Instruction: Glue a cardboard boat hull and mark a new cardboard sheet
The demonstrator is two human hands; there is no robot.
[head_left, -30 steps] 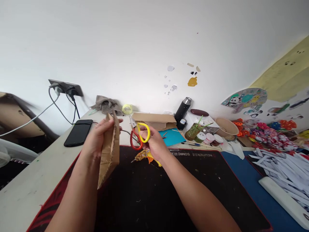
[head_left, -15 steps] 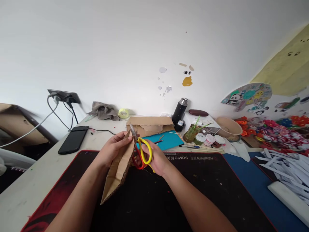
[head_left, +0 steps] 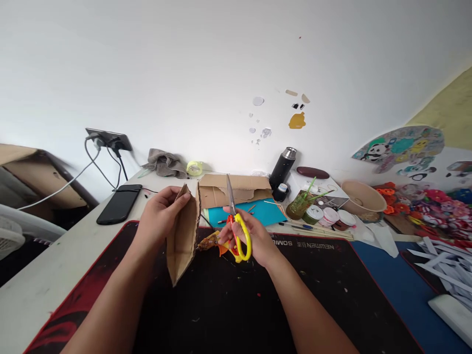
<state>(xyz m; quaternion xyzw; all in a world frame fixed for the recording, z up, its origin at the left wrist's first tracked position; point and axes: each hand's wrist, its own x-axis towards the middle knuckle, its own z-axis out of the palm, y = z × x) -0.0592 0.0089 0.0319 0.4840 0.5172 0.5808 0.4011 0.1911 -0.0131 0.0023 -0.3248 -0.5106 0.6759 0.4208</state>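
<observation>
White wall (head_left: 191,73) stands behind the black mat (head_left: 236,305), held cardboard (head_left: 185,231) and scissors (head_left: 232,209).

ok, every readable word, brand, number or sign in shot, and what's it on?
"NEWMEN": black mat
"SOMIC": same mat
Characters beside both names: too small to read
Any marks on the jars or scissors: too small to read

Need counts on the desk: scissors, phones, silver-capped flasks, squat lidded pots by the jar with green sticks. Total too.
Scissors: 1, in the right hand
Phones: 1
Silver-capped flasks: 1
Squat lidded pots: 3
Total: 6
</observation>
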